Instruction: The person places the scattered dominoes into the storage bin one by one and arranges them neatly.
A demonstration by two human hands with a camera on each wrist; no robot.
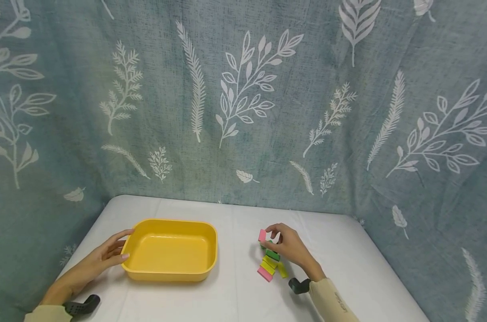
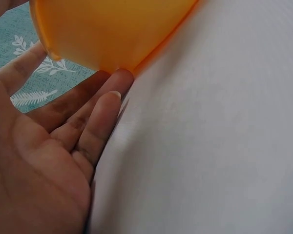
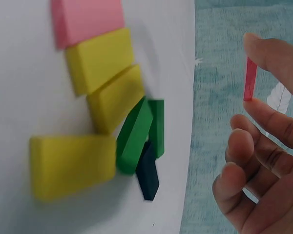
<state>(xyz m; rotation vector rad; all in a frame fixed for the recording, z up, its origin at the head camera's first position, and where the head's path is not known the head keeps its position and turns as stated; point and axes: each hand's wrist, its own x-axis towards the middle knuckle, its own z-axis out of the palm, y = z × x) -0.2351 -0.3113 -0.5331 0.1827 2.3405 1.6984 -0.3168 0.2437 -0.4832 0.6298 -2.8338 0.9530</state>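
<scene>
My right hand (image 1: 288, 245) pinches a small pink block (image 1: 262, 235) between thumb and forefinger, raised over a cluster of blocks. The pink block (image 3: 251, 79) shows its narrow side in the right wrist view, and the other fingers are loosely bent. Beneath lie green blocks (image 1: 273, 255), yellow blocks (image 1: 269, 264) and another pink block (image 1: 265, 273). At the left, my left hand (image 1: 96, 261) touches the end of a yellow plastic tray (image 1: 169, 276). Its fingers rest against the outside wall of the tray (image 2: 112, 34) in the left wrist view.
A white-covered table (image 1: 237, 295) carries the tray and blocks. Behind and beside it hangs a blue-green leaf-patterned cloth (image 1: 243, 179). One yellow block (image 3: 73, 165) lies apart from the row, and a dark block (image 3: 147, 170) leans near the green ones.
</scene>
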